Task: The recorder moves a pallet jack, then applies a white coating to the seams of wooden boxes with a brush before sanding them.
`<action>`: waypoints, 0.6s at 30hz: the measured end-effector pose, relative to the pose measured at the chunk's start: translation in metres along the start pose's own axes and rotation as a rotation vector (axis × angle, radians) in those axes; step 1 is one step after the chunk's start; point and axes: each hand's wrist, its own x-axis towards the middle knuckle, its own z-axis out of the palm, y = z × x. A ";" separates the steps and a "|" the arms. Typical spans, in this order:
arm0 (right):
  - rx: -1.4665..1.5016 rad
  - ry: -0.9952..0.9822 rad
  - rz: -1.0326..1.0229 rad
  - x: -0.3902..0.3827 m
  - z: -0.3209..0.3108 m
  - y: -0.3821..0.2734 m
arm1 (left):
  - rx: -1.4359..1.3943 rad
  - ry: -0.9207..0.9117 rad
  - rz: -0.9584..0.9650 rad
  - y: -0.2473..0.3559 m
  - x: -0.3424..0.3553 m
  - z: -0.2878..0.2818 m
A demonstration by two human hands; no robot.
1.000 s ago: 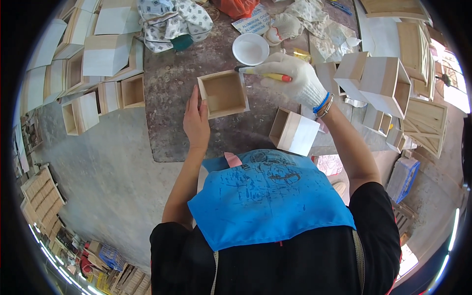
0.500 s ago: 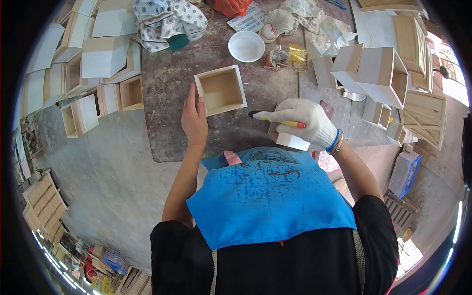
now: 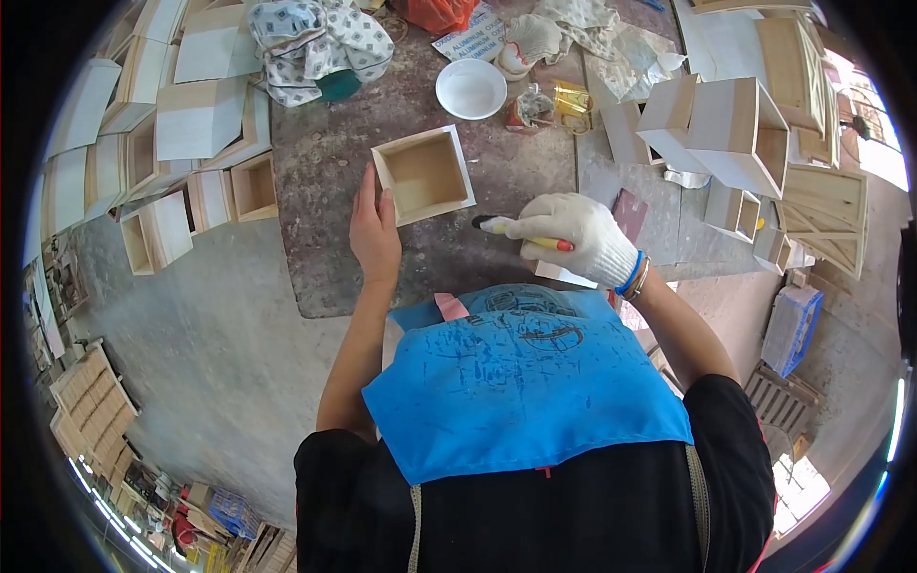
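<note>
An open-topped wooden box (image 3: 420, 177) rests on the dark worktable, its sides pale and its inside bare wood. My bare left hand (image 3: 375, 229) holds its left side, fingers along the wall and thumb at the near corner. My right hand (image 3: 578, 239), in a white knit glove, grips a slim yellow brush (image 3: 549, 242) with a dark tip and red end. That tip points at the box's near right corner, apart from it. Partly hidden beneath the gloved hand lies a small white-sided piece (image 3: 565, 274) by the table's near edge.
Stacked wooden boxes (image 3: 201, 119) crowd the left; more boxes (image 3: 731, 129) stand at right. Beyond the box are a white bowl (image 3: 471, 89), a yellow glass mug (image 3: 573, 100), a crumpled patterned cloth (image 3: 320, 48) and a spare glove (image 3: 527, 43). A reddish-brown sheet (image 3: 629, 212) lies right of my glove.
My right hand has moved slightly left with the brush, uncovering more of the reddish-brown sheet. My left hand keeps its hold on the box. The whole view has shifted a little.
</note>
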 end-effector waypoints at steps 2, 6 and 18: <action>0.023 -0.003 0.020 -0.002 -0.007 0.000 | -0.001 0.002 -0.002 -0.001 0.000 0.000; 0.056 0.060 0.061 0.006 -0.022 0.002 | 0.006 0.000 0.004 -0.002 0.000 -0.001; -0.166 0.253 -0.118 0.086 -0.029 0.037 | 0.018 -0.021 -0.026 0.004 0.000 -0.001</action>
